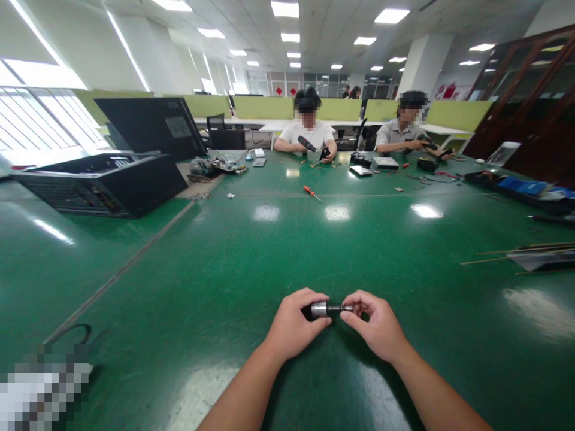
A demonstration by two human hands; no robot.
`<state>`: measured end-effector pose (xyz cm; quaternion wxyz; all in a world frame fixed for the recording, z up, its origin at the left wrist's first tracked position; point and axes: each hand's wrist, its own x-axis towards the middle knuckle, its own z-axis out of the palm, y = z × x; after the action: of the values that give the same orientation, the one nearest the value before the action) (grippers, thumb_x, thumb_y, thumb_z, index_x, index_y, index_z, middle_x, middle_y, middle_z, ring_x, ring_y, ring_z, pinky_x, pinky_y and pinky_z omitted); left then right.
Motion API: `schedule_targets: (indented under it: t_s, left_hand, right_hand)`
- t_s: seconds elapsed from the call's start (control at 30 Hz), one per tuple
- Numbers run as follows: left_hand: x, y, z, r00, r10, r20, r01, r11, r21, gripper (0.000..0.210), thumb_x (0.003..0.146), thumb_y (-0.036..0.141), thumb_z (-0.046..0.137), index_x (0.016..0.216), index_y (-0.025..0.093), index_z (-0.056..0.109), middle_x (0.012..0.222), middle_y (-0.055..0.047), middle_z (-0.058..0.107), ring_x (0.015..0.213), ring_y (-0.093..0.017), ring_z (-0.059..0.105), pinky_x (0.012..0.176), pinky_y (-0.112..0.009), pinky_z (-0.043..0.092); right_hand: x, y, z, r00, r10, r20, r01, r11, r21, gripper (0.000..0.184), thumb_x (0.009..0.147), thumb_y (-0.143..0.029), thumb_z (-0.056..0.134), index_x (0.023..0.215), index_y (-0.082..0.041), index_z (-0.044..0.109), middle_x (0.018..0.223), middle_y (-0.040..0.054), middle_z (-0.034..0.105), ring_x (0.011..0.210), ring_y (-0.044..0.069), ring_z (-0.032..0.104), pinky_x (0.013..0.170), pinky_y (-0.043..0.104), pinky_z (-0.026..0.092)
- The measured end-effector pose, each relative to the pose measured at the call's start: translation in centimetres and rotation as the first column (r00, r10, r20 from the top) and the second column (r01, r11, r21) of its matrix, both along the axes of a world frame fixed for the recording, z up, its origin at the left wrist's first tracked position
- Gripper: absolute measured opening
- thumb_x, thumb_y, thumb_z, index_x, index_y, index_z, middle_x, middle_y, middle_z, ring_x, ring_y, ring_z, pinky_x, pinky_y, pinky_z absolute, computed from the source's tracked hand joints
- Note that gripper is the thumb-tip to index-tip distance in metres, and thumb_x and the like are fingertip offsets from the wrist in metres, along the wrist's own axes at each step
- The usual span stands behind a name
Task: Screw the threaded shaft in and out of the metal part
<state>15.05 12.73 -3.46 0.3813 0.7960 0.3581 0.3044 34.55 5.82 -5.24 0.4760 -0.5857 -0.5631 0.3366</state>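
Note:
My left hand (290,326) is wrapped around the thick end of a metal cylinder with a thin shaft (320,309), whose silver body shows between thumb and fingers. A black part of it sits deeper in the palm, partly hidden. From the body a narrow dark shaft points right, towards my right hand (381,326). There my thumb and fingers pinch the shaft's ringed tip. The piece lies level, low over the green table (233,263). Its exact kind cannot be made out.
An opened black computer case (103,185) stands at the left. An orange screwdriver (309,191) lies mid-table. Two people sit across, each handling tools, with small parts before them. At the right are thin rods (489,252) and a dark tray (485,181).

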Motion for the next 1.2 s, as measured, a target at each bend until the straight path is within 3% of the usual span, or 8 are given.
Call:
schedule_targets:
  t_s: [0.2,0.43,0.57,0.7,0.83,1.0,1.2]
  left_hand:
    - [0.0,0.0,0.2,0.999,0.03,-0.021,-0.03,1.0,-0.008,0.033,0.067,0.014,0.079,0.098,0.024,0.074,0.092,-0.002,0.071,0.086,-0.02,0.065,0.08,-0.031,0.048]
    - [0.0,0.1,0.2,0.999,0.037,-0.012,-0.037,0.999,-0.024,0.032,0.069,0.017,0.078,0.099,0.024,0.073,0.093,-0.003,0.071,0.088,-0.02,0.065,0.082,-0.032,0.049]
    - [0.0,0.1,0.1,0.998,0.064,-0.001,-0.064,0.997,-0.032,0.031,0.07,0.021,0.078,0.1,0.023,0.073,0.093,-0.004,0.071,0.088,-0.021,0.065,0.083,-0.033,0.049]
    - [0.0,0.1,0.2,0.993,0.116,-0.004,-0.116,0.992,-0.057,0.028,0.068,0.022,0.079,0.095,0.022,0.072,0.09,-0.002,0.072,0.085,-0.02,0.065,0.079,-0.031,0.048]
    - [0.1,0.1,0.2,0.989,0.149,0.009,-0.148,0.985,-0.093,0.026,0.072,0.022,0.075,0.096,0.02,0.065,0.084,0.0,0.07,0.077,-0.018,0.065,0.073,-0.029,0.048]
    - [-0.2,0.1,-0.4,0.975,0.168,0.144,-0.148,0.979,-0.138,0.027,0.077,0.017,0.07,0.095,0.021,0.05,0.105,-0.005,0.073,0.095,-0.019,0.068,0.087,-0.032,0.05]
    - [-0.2,0.2,-0.7,0.969,0.219,0.117,-0.215,0.975,-0.046,0.025,0.076,0.019,0.071,0.098,0.017,0.061,0.105,-0.009,0.072,0.096,-0.021,0.068,0.088,-0.034,0.053]
  right_hand:
    - [0.3,0.1,-0.4,0.999,-0.003,-0.045,0.002,1.0,-0.016,0.013,0.079,-0.027,0.068,0.087,-0.016,0.068,0.074,0.0022,0.062,0.067,0.016,0.055,0.065,0.029,0.044]
    - [0.5,0.3,-1.0,0.975,-0.033,-0.221,0.021,0.998,-0.058,0.025,0.078,-0.037,0.072,0.09,-0.015,0.069,0.072,0.0023,0.063,0.065,0.016,0.055,0.063,0.028,0.044]
    - [0.7,0.5,-1.0,0.93,-0.115,-0.35,0.094,0.993,-0.075,0.033,0.075,-0.045,0.075,0.09,-0.016,0.07,0.071,0.0026,0.064,0.06,0.015,0.054,0.057,0.027,0.043]
    - [1.0,1.0,-1.2,0.863,-0.184,-0.47,0.171,0.983,-0.069,0.036,0.082,-0.053,0.067,0.076,-0.017,0.066,0.064,0.0016,0.058,0.055,0.014,0.049,0.055,0.028,0.041]
    - [1.0,1.3,-1.5,0.773,-0.172,-0.61,0.139,0.985,-0.102,0.048,0.089,-0.057,0.056,0.062,-0.018,0.056,0.058,0.0007,0.05,0.052,0.014,0.045,0.049,0.027,0.034]
    - [0.6,1.2,-1.5,0.799,-0.11,-0.591,0.088,0.994,-0.065,0.051,0.092,-0.056,0.054,0.058,-0.018,0.051,0.057,0.0002,0.048,0.051,0.013,0.043,0.051,0.027,0.033]
    - [0.6,1.2,-0.9,0.835,-0.079,-0.545,0.064,0.997,-0.046,0.051,0.09,-0.059,0.054,0.061,-0.017,0.054,0.059,0.0004,0.05,0.052,0.013,0.045,0.054,0.028,0.035]
